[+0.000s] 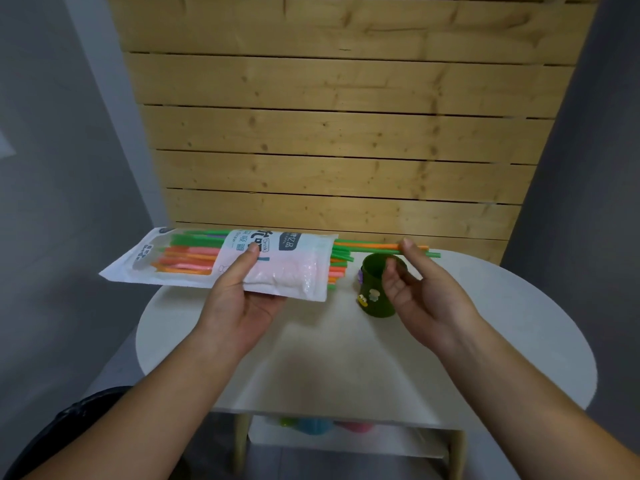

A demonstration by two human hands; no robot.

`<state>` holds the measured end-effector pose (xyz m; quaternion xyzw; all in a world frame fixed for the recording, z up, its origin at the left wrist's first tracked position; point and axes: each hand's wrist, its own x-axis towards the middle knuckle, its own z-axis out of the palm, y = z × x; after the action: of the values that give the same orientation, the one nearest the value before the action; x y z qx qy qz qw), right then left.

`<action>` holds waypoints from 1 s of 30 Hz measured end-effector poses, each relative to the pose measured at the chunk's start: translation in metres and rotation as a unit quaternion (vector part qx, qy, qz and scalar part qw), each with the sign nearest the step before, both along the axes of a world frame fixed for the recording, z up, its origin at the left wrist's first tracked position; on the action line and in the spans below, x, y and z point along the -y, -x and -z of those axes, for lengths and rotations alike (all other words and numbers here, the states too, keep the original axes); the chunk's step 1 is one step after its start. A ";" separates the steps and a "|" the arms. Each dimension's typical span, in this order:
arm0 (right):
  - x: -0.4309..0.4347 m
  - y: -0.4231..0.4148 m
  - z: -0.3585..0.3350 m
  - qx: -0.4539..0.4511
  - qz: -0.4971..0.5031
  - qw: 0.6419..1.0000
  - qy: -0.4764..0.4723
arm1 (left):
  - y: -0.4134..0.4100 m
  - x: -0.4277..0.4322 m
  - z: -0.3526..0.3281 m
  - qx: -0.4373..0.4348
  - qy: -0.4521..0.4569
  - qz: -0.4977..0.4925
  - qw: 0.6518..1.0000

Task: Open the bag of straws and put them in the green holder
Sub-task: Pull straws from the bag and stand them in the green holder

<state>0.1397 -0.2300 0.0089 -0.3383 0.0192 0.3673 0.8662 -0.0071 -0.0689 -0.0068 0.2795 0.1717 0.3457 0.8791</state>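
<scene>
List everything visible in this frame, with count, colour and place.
bag: one, white with a clear window, held level above the table's left side, right end open
straws: many, green, orange and pink, partly in the bag, sticking out of its right end
green holder: one, dark green with small charms, upright on the table below the straw ends
table: one, white, rounded, centre
slatted panel: one, pale wood, behind the table
shelf items: several, green, blue and pink, blurred, under the table
walls: grey, both sides
left hand: grips the bag
right hand: pinches the protruding straws
</scene>
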 end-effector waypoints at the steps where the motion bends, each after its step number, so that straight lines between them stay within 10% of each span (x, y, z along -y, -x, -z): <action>1: -0.003 0.004 0.003 0.009 -0.011 1.000 0.002 | -0.001 0.001 0.000 -0.002 0.003 0.000 1.000; 18: 0.008 -0.034 0.001 0.208 0.112 0.958 0.163 | -0.023 -0.008 0.016 -0.034 0.058 -0.017 0.998; 30: 0.043 -0.089 -0.003 0.349 0.226 0.853 0.317 | -0.042 -0.006 0.027 -0.058 0.046 0.000 0.997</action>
<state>0.2284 -0.2729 0.0116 -0.6867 -0.0930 -0.0062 0.7210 0.0349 -0.0631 -0.0340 0.2584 0.2386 0.3204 0.8796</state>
